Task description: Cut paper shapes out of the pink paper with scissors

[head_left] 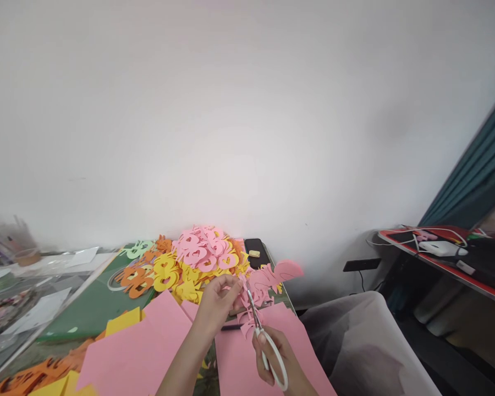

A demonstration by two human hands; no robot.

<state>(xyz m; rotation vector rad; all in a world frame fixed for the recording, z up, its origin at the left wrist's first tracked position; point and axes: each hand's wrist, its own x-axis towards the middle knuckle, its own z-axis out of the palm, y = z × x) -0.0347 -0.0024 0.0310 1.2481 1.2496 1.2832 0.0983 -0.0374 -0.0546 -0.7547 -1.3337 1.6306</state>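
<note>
My right hand (pixel 278 352) grips white-handled scissors (pixel 256 316), whose blades point up and away toward a strip of pink paper (pixel 268 278). Between the thumb and fingers of my left hand (pixel 223 297), the near end of that strip is pinched beside the blade tips. A cut, curved end of the strip sticks out to the right. Pink scraps hang or lie just below the blades. Under both hands lie pink paper sheets (pixel 258 368). Right behind my left hand rises a heap of pink cut-outs (pixel 202 247) with heart-shaped holes, on top of yellow cut-outs (pixel 165 272).
Orange cut-outs (pixel 138 278) and pale green ones (pixel 138 249) lie on a green cutting mat (pixel 86 308). A black phone (pixel 256 250) rests near the wall. Larger pink sheets (pixel 136 352) spread at left. A cloth-covered seat (pixel 363 341) and a red-edged table (pixel 437 264) stand at right.
</note>
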